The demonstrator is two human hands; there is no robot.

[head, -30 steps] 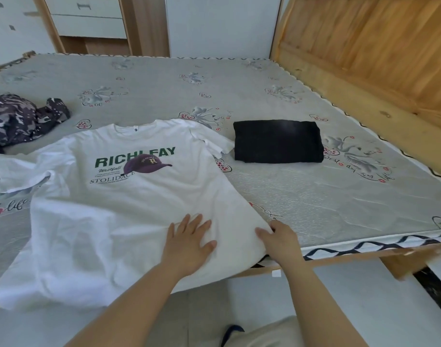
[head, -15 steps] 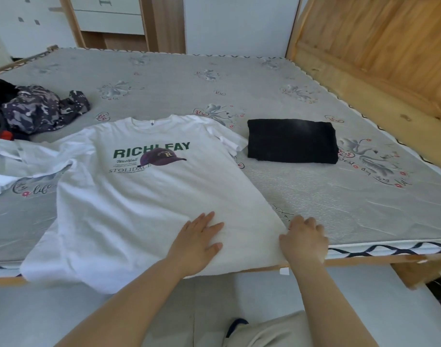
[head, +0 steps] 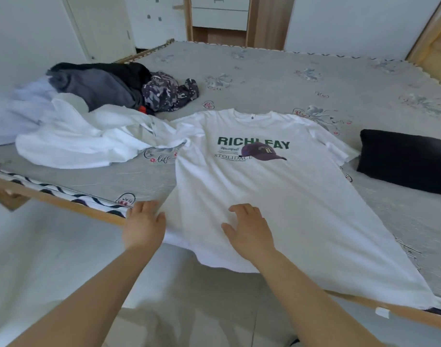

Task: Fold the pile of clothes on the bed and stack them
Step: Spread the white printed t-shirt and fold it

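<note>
White T-shirt [head: 259, 186] lay face up on the bed [head: 302, 78], print showing, collar pointing away from the hands and the hem hanging over the near edge toward the person. Left hand [head: 143, 225] rested at the shirt's lower left corner, right on the bed edge; fingers looked loosely extended, not clearly pinching cloth, though the contact under the palm could not be made out. Right hand [head: 249, 230] lay flat on the lower front of the shirt, fingers spread, pressing the fabric down. Hands were near each other, both at the hem end.

Judged step: flattening the shirt before the first fold.

Notes for doing it well:
- The left sleeve, beyond the left hand, was bunched against the loose white garment [head: 89, 141]; it would need pulling free and laying flat first, or the fold would trap a lump.
- The hem overhung the edge; sliding the shirt away from the hands would give the whole length support.
- Smooth outward from the middle with flat palms rather than dragging one corner, since thin cloth skews easily.

Unfolded pile [head: 119, 88] sat well beyond the left hand. Folded black garment [head: 404, 161] lay far out past the right hand, likely the start of the stack; the finished shirt probably belonged on it.
</note>
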